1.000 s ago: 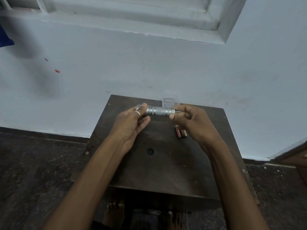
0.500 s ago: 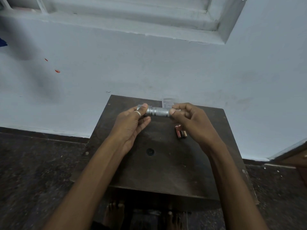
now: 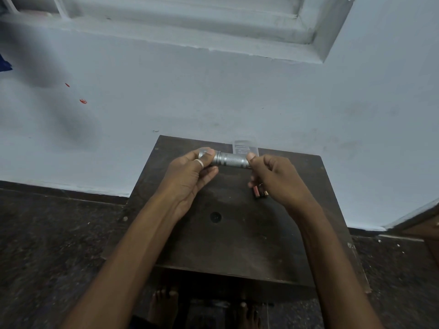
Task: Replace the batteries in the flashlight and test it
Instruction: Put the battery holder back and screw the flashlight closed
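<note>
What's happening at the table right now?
A person holds a silver flashlight level above a small dark table, left hand on one end, right hand on the other. A few loose batteries lie on the table under the right hand, and a clear case sits at the far edge.

Dim bluish light, soft shadows, wide-angle edge bending

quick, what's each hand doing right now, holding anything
Left hand: closed on the head end of the silver flashlight.
Right hand: fingers closed on the flashlight's tail end.
</note>
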### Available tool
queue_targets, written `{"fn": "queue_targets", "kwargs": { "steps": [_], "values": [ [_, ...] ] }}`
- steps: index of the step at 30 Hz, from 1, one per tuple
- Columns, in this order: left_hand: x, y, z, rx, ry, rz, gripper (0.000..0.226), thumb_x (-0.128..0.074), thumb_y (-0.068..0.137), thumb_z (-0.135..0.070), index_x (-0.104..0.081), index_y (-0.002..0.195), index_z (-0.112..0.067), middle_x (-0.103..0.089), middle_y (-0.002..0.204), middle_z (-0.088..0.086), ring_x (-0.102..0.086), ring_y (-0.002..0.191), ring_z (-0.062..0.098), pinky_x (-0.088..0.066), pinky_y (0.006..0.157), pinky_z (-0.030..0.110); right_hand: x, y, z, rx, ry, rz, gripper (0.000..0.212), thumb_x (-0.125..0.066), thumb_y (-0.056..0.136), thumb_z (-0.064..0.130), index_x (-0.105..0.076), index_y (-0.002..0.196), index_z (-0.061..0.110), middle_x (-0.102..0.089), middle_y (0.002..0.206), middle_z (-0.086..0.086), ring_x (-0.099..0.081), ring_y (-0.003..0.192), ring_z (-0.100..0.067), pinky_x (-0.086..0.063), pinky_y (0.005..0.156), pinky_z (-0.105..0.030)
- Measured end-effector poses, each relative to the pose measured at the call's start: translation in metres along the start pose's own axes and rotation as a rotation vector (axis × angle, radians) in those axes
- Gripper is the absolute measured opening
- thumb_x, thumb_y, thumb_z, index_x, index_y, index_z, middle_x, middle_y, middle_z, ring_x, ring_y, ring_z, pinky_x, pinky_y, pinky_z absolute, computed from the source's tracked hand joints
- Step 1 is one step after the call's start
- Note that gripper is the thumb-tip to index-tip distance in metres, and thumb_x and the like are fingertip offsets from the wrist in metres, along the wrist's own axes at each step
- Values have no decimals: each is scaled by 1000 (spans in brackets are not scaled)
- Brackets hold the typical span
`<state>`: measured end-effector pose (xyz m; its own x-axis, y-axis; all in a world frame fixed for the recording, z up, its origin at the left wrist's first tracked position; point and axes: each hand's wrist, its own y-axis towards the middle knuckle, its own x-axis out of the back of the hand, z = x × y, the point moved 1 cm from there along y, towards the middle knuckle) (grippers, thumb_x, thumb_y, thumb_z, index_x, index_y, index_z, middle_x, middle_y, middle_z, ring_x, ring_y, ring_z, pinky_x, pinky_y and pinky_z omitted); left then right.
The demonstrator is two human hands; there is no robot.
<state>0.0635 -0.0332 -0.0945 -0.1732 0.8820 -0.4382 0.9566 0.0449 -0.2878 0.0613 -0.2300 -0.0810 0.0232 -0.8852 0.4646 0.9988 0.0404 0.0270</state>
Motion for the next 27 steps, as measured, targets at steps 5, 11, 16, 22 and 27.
{"fn": "queue_targets", "kwargs": {
  "steps": [5, 11, 16, 22, 27],
  "values": [
    [2, 1, -1, -16, 17, 13, 23, -73, 87, -18, -72, 109, -8, -69, 91, 2, -66, 78, 9, -57, 78, 25, 0, 0, 1, -2, -20, -5, 63, -52, 96, 55, -53, 71, -3, -66, 63, -21, -73, 58, -13, -44, 57, -26],
    [-1, -1, -1, -20, -40, 26, 17, -72, 88, -15, -72, 104, -9, -71, 88, 0, -68, 80, 10, -57, 79, 25, -12, -1, 9, -130, 314, -92, 34, -58, 99, 39, -67, 101, 6, -78, 85, -8, -77, 79, -23, -54, 61, -30],
    [-5, -3, -1, -23, -66, 72, 14, -69, 90, -11, -70, 103, -7, -72, 91, 3, -69, 85, 10, -57, 80, 25, -23, -4, 21, -159, 574, -270, 28, -64, 97, 31, -64, 100, 4, -78, 87, -15, -77, 80, -26, -59, 62, -24],
    [-4, -3, 0, -44, -77, 90, 17, -69, 89, -9, -69, 106, -5, -75, 95, 3, -71, 92, 12, -57, 80, 25, -35, -5, 21, -171, 688, -404, 37, -67, 96, 31, -60, 107, -4, -76, 90, -20, -77, 81, -31, -61, 68, -31],
    [-5, -5, 0, -52, -61, 103, 18, -70, 89, -10, -70, 106, -6, -75, 97, 4, -72, 94, 12, -57, 81, 25, -42, -8, 24, -185, 822, -424, 46, -81, 84, 26, -55, 112, 0, -75, 90, -17, -76, 74, -21, -60, 65, -28]
  ]
}}
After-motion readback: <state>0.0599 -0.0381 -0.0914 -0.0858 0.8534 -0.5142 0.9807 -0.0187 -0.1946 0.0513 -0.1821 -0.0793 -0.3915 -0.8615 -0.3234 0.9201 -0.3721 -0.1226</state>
